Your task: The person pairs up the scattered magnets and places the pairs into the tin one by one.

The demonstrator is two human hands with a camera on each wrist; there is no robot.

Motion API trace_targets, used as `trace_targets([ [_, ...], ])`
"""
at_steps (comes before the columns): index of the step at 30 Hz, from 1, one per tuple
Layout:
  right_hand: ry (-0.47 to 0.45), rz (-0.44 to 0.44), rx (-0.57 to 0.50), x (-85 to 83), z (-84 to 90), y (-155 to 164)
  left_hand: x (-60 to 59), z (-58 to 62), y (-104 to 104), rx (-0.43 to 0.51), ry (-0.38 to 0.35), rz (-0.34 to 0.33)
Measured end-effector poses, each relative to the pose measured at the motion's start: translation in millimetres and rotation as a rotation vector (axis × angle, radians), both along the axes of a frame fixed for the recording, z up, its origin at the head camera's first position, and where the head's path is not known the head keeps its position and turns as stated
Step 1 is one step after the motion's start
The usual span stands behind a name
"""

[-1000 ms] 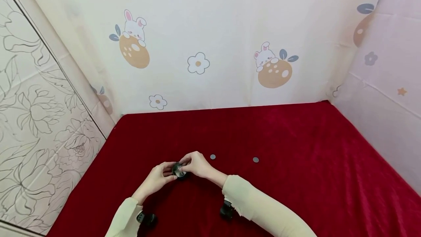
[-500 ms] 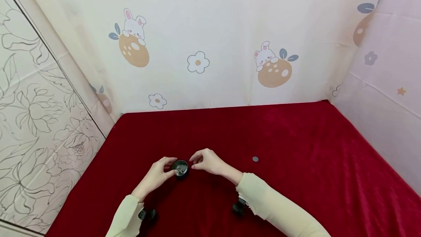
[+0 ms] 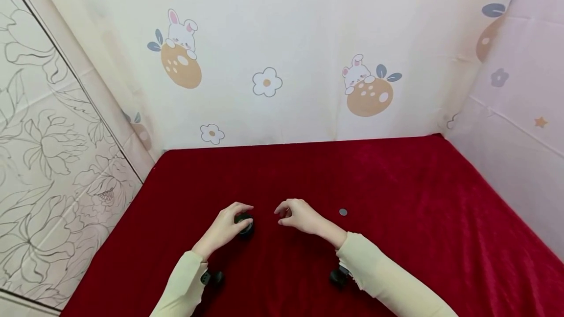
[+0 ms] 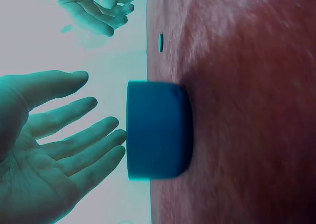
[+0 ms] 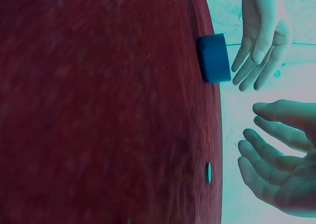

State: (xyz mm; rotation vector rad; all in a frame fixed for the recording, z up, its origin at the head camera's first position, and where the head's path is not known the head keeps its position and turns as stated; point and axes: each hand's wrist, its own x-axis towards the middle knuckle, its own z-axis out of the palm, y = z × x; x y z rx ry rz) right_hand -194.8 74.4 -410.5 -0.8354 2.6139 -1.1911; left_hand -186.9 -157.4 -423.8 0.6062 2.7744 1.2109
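Observation:
A small dark round bowl (image 3: 247,231) stands upright on the red cloth, showing its smooth side wall in both wrist views. Over its rim hovers my left hand (image 3: 223,225), fingers spread and relaxed; in the left wrist view the fingertips (image 4: 117,152) come close to the rim, and I cannot tell whether they touch it. The left hand hides most of the bowl's inside. To the right, my right hand (image 3: 300,216) is in the air with loosely bent fingers and nothing in them. Beyond it lies a small flat grey disc (image 3: 343,212).
Red velvety cloth (image 3: 396,185) covers the table. A pale printed curtain (image 3: 304,111) rises along the back edge, with another at the right. On the left stands a panel with line-drawn flowers (image 3: 53,146). Dark wrist cameras hang below both sleeves.
My right hand has left the bowl and moved right. My left hand has shifted from the bowl's side to over its rim. The nearer grey disc no longer shows in the head view.

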Motion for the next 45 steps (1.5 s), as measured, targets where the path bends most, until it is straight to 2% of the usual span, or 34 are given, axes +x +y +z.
trace_targets([
  [6, 0.013, -0.034, 0.024, 1.0, -0.4, 11, -3.2, 0.1, 13, 0.012, -0.016, -0.045],
  [23, 0.048, -0.116, 0.064, -3.3, -3.7, 59, -18.3, 0.2, 41, -0.003, 0.014, -0.169],
  [38, 0.047, -0.135, 0.082, -9.2, -3.1, 100, -32.8, 0.2, 65, -0.048, 0.001, -0.216],
  [45, 0.058, -0.144, 0.102, -11.0, -4.9, 119, -42.4, -5.2, 71, -0.070, 0.008, -0.225],
])
